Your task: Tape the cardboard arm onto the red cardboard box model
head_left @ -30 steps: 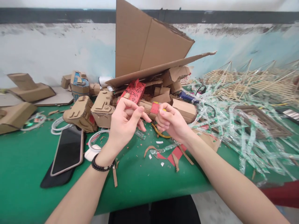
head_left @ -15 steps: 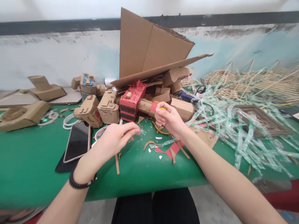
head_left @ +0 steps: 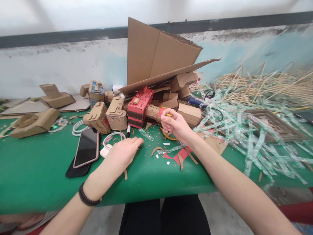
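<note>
My left hand [head_left: 126, 150] is low over the green table [head_left: 146, 182], back upward, its fingers stretched to the right and nothing visible in them. Just behind it lies a black-and-white marker [head_left: 128, 131], partly covered by the hand. My right hand [head_left: 176, 125] is closed, thumb against curled fingers; a bit of a yellow object [head_left: 169, 115] shows at its fingertips, too little to name. Behind that hand lies a cardboard model [head_left: 153, 112] with a red, black-marked box section [head_left: 140, 101]. A yellow ring-like piece [head_left: 168, 135] curves beneath the right hand.
Two phones [head_left: 86, 147] lie stacked at left, near a coiled white cable [head_left: 113, 138]. Cardboard models [head_left: 36, 122] stand further left. Large cardboard sheets [head_left: 161, 55] lean at the wall. Tangled green-and-clear tape [head_left: 249, 140] and stick structures [head_left: 269, 85] crowd the right. Paper scraps [head_left: 182, 155] lie in front.
My left hand has come down toward the table beside the marker, uncovering more of the white cable. The right hand stays closed in nearly the same place. The view has shifted slightly left.
</note>
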{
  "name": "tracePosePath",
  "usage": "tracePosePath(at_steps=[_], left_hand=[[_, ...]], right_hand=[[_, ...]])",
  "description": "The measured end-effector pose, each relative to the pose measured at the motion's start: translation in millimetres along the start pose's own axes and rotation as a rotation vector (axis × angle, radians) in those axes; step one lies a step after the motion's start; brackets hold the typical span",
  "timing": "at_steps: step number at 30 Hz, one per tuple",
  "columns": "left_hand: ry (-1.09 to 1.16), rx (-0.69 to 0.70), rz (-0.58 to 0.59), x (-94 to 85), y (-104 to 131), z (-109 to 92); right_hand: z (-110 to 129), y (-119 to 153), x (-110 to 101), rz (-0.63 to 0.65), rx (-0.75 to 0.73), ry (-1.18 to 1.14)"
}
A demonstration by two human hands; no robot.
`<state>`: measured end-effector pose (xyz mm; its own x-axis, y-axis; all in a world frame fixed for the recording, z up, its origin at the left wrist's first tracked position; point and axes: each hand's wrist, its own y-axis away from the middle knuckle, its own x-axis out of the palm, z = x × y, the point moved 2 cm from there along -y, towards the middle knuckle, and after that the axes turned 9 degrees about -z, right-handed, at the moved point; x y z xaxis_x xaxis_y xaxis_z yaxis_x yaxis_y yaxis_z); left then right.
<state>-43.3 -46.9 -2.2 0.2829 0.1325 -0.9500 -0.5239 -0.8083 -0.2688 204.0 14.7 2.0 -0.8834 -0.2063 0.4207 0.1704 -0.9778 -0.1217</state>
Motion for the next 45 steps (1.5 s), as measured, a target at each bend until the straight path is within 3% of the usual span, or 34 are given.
tracePosePath(at_steps=[12, 19, 26, 35, 40, 45], left_hand=[[-0.089, 0.016, 0.106, 10.1, -8.1, 7.8], [-0.074, 0.061, 0.076, 8.7, -6.2, 6.5], [-0.052, 0.077, 0.026, 18.3, -5.0, 10.5], [0.007, 0.082, -0.053, -7.1, -7.7, 18.5], [-0.115, 0.079, 0.074, -4.3, -5.4, 24.7], [-0.181, 0.075, 0.125, -4.3, -8.4, 14.7]], right_hand=[[3.7, 1.4, 2.3, 0.019, -0.007, 0.003], [4.7, 1.3, 2.4, 0.033, -0.01, 0.0], [3.3, 0.7, 1.2, 0.035, -0.014, -0.012], [2.9, 0.4, 0.5, 0.039, -0.009, -0.038], [2.1, 0.4, 0.4, 0.034, -0.008, -0.03], [0.9, -0.5, 0.1, 0.042, -0.011, -0.039]])
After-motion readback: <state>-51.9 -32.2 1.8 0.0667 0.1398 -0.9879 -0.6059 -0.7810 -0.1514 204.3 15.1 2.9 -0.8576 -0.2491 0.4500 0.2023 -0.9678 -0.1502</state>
